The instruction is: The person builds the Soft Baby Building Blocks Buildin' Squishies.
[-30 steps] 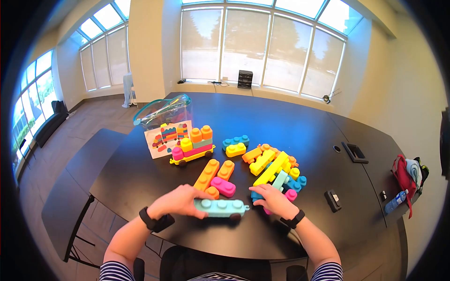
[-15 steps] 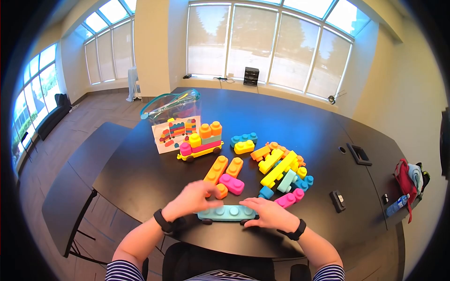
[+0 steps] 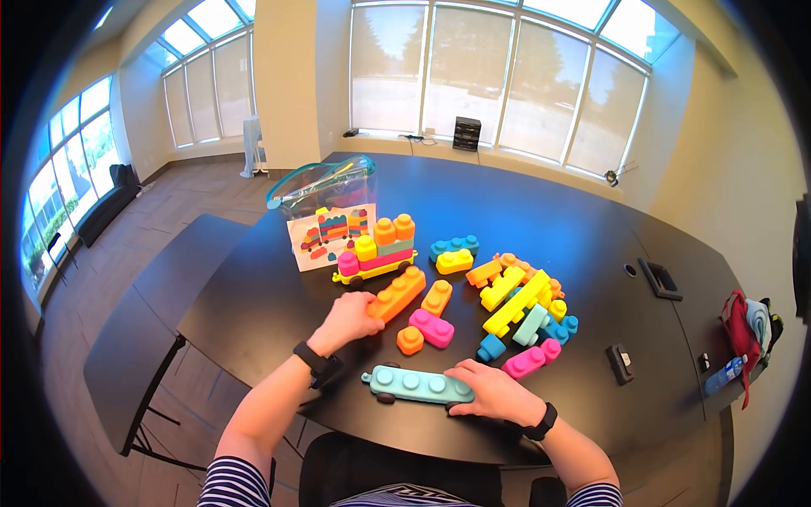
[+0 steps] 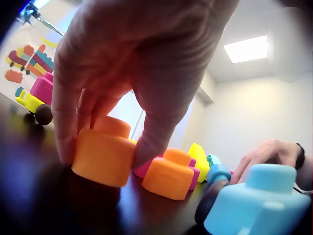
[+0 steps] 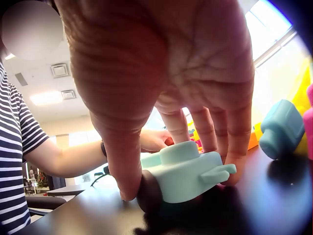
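Observation:
The left hand (image 3: 345, 323) pinches the near end of a long orange block (image 3: 399, 296) lying on the table; in the left wrist view, thumb and fingers stand on either side of that orange block (image 4: 103, 155). With the thumb in front and fingers behind, the right hand (image 3: 500, 394) grips the right end of a light-blue wheeled base (image 3: 410, 383). The right wrist view shows that base (image 5: 183, 176) between thumb and fingers. Right of the long orange block lie a shorter orange block (image 3: 437, 298), a pink block (image 3: 432, 328) and a small orange block (image 3: 410, 340).
Behind stands a built wheeled wagon (image 3: 376, 259) before a picture card (image 3: 317, 241) and clear bag (image 3: 338, 182). A pile of mixed blocks (image 3: 517, 302) lies right of centre, with a black device (image 3: 619, 364) and bottle (image 3: 725, 374) farther right.
The left hand has left the light-blue base and moved up and left to take the long orange block. The right hand has come onto the base's right end, and the base now lies slightly tilted.

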Motion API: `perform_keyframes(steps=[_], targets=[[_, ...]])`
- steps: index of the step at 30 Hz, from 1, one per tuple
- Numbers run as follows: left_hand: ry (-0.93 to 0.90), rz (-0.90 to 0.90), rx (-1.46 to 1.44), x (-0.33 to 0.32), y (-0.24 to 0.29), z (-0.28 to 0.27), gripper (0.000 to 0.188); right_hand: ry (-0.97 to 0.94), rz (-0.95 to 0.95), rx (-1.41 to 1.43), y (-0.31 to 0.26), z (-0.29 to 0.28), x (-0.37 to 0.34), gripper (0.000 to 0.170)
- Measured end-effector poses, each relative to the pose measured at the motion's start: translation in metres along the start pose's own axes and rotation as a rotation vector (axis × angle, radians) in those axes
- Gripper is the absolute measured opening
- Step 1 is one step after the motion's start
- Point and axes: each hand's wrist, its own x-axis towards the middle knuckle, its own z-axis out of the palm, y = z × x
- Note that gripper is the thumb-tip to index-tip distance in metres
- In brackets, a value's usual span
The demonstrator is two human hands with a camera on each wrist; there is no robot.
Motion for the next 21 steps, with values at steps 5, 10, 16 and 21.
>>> perform_keyframes(steps=[5,10,16,21], targets=[[0.025,0.176,-0.262,-0.015,0.009,-0.042,0.064,0.099,-0.024,0.038,-0.001,-0.010,-0.001,0.075],[-0.260,0.477,-0.274,-0.058,0.047,-0.063,0.059,0.508,0.022,0.323,-0.006,-0.029,0.000,0.105],[-0.415,0.529,-0.277,-0.071,0.051,-0.049,0.062,0.363,-0.095,0.243,-0.011,-0.023,-0.008,0.067],[-0.425,0.513,-0.307,-0.075,0.036,-0.044,0.061,0.328,-0.046,0.264,-0.013,-0.006,-0.012,0.056]])
